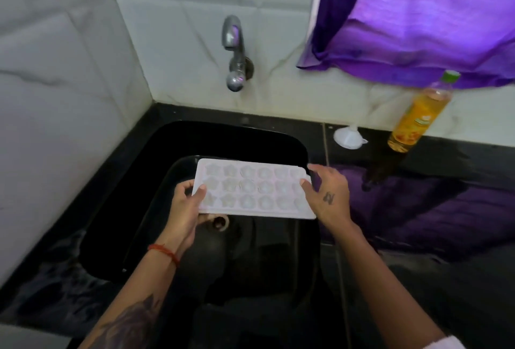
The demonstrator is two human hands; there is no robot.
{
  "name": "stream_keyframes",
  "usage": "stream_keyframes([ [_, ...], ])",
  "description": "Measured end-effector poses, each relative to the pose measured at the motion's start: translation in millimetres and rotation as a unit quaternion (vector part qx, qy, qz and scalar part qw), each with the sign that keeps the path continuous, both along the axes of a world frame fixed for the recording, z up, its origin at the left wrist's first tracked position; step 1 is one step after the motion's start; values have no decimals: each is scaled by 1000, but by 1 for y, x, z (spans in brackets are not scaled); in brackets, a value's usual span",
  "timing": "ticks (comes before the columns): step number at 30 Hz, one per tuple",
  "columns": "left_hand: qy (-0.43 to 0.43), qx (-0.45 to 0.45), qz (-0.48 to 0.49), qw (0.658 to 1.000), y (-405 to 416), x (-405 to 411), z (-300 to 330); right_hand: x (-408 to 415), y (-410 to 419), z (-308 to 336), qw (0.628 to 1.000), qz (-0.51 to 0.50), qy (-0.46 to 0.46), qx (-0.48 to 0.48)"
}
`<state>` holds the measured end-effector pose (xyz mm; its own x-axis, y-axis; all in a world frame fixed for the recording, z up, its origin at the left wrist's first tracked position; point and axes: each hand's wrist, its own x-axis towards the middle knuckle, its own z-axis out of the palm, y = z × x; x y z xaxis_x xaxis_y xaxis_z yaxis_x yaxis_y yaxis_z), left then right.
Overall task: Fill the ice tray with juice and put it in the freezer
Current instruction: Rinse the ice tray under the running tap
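- White ice tray (pixel 255 188) is held level over the black sink (pixel 117 209), approx above the drain (pixel 220 222); cells are seen face up, star and round shapes; contents can't be told.
- Left hand (pixel 186 204) is clamped on tray's left short edge: thumb on top, fingers curled under. A red thread band is worn on that wrist.
- Right hand (pixel 328 195) is clamped on tray's right short edge: thumb on top face, fingers wrapped round the end. A small tattoo is seen on back of hand.
- Juice bottle (pixel 419 114) is stood on the counter (pixel 446 237) right of sink, against the wall, green cap on, orange liquid to near the neck; well apart from tray.
- Small white funnel (pixel 349 137) is laid on counter between sink corner and bottle, wide end down.
- Counter is black, glossy, strongly reflective; purple reflection is seen on it right of sink. Surface left of sink looks wet/streaked.
- Chrome tap (pixel 235 53) is mounted on back wall above sink; no water is seen running.
- Walls are clad in large white marble-look tiles (pixel 55 70), corner at rear left of sink.
- Purple cloth (pixel 418 20) is hung at upper right, backlit, lower edge just above bottle cap.
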<state>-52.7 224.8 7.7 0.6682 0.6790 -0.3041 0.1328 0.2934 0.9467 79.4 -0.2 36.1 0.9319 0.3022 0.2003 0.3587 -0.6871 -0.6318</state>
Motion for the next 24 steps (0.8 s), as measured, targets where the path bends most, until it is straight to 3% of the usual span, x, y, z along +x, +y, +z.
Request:
stream_keyframes([
  [4, 9, -8, 26, 1000, 38, 0, -10, 34, 92, 28, 996, 82, -7, 37],
  [11, 4, -51, 36, 998, 66, 6, -20, 107, 215, 65, 991, 122, 12, -58],
  [19, -3, -66, 10, 998, 74, 5, -14, 149, 240, 62, 953, 129, -136, -238],
  [24, -2, -58, -3, 998, 70, 5, -12, 153, 241, 70, 924, 148, -154, -319],
])
